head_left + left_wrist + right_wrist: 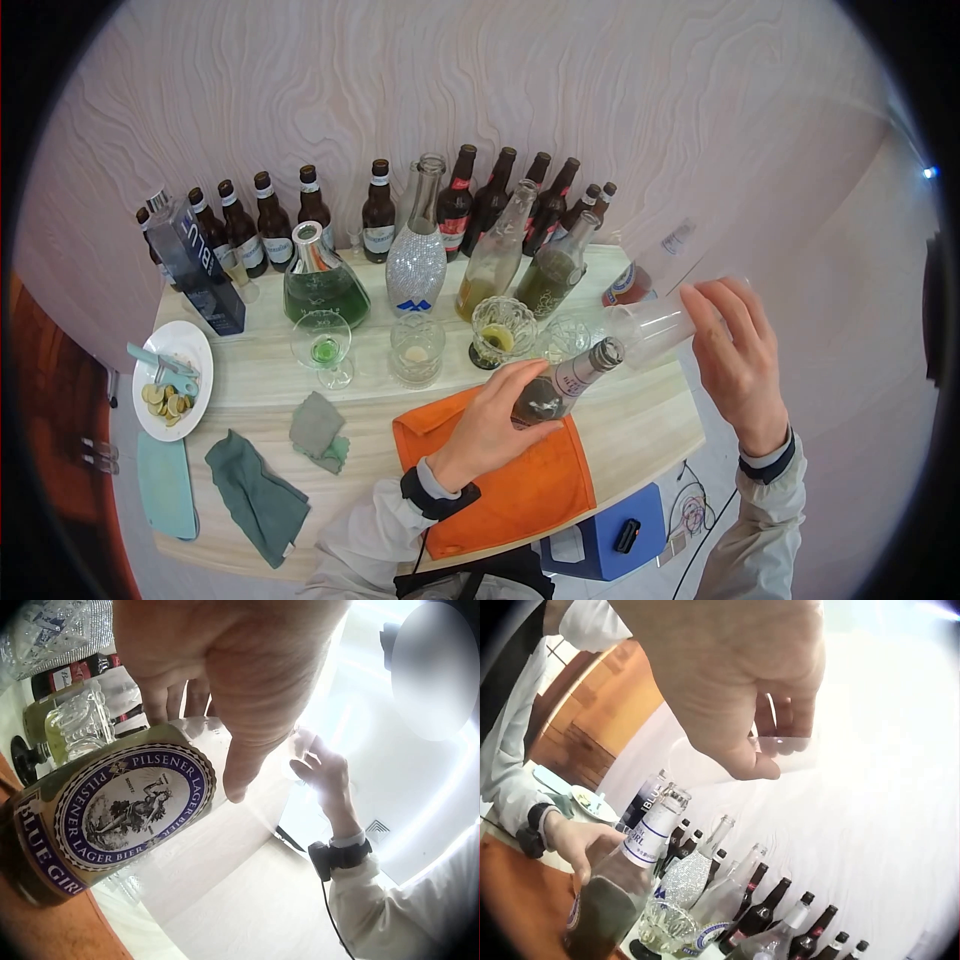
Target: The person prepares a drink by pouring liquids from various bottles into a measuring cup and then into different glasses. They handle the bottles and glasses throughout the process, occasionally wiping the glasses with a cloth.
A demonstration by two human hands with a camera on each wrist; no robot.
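My left hand (487, 425) grips a glass beer bottle (573, 382) above an orange cloth (480, 515), its neck leaning up to the right. A "Blue Girl" pilsner label (142, 806) covers its side in the left wrist view, and dark liquid sits in its lower part. My right hand (738, 365) holds a clear cup (655, 328) between thumb and fingers, tipped on its side with one end close to the bottle's mouth. In the right wrist view the cup is mostly washed out by glare. A cut-glass cup on a dark base (503, 330) stands just behind the bottle.
Brown beer bottles (378, 215) line the back edge. Before them stand a blue square bottle (195, 265), a green-filled decanter (325, 290), a glittery bottle (415, 265) and glasses (417, 350). Left are a plate of lemon slices (180, 340) and green cloths (258, 500).
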